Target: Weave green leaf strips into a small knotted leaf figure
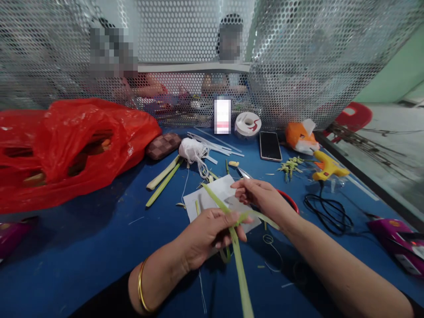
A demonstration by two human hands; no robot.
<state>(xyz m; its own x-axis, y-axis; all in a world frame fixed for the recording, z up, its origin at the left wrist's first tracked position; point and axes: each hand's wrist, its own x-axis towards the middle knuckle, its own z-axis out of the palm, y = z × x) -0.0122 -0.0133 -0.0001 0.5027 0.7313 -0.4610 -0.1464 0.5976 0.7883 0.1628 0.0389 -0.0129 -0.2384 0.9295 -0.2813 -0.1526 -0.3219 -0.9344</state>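
My left hand (pixel 220 225) is closed on long pale green leaf strips (pixel 240 269) that cross between its fingers. One strip hangs down toward me, and another curves to the right past my right wrist. Just above and to the right, my right hand (pixel 253 193) has its fingertips together; whether something thin is between them is too small to tell. Under both hands lies a white paper sheet (pixel 192 204). Behind my right hand, scissors show a blade (pixel 244 173) and a red handle (pixel 291 199), partly hidden by the hand.
Left are a red plastic bag (pixel 132 128), a checkered pouch (pixel 163 145), stalks (pixel 164 183) and white string (pixel 194 151). Right are a ribbon roll (pixel 247 124), phone (pixel 270 145), yellow glue gun (pixel 327 167) and purple box (pixel 399 243). People sit behind the perforated mesh (pixel 185 35).
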